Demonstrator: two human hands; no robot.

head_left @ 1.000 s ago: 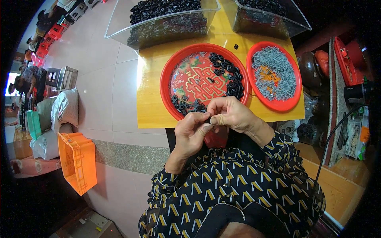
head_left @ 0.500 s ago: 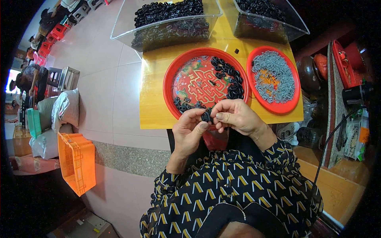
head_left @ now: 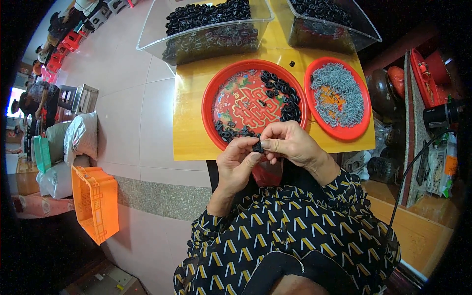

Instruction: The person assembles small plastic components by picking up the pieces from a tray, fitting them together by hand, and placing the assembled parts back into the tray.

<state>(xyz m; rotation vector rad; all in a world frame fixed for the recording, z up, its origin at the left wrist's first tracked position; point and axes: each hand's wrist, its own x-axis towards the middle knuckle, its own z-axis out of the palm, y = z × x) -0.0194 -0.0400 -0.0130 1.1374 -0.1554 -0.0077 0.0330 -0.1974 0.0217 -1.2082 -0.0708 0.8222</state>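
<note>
My left hand point(head_left: 237, 164) pinches a small black ring-shaped part point(head_left: 257, 147) between thumb and fingertips, just over the near edge of a round red tray point(head_left: 207, 115). Close against it, my right hand point(head_left: 290, 145) has thumb and forefinger pressed together at the part's right side; whatever lies between those fingertips is too small to make out. Black oval rings point(head_left: 291, 109) lie along the tray's right side, and small black pieces point(head_left: 231, 132) gather at its near left. To the right, a red oval tray point(head_left: 338, 133) holds many small silvery screws point(head_left: 354, 105).
Two clear plastic bins, one at the back left point(head_left: 211, 44) and one at the back right point(head_left: 324, 37), hold heaps of black parts on the yellow table point(head_left: 189, 142). An orange crate point(head_left: 96, 204) and sacks point(head_left: 81, 135) stand on the floor at left. Other people sit farther off.
My right hand has moved slightly left and up, so its fingertips now meet the black part in my left hand. The trays and their contents look the same.
</note>
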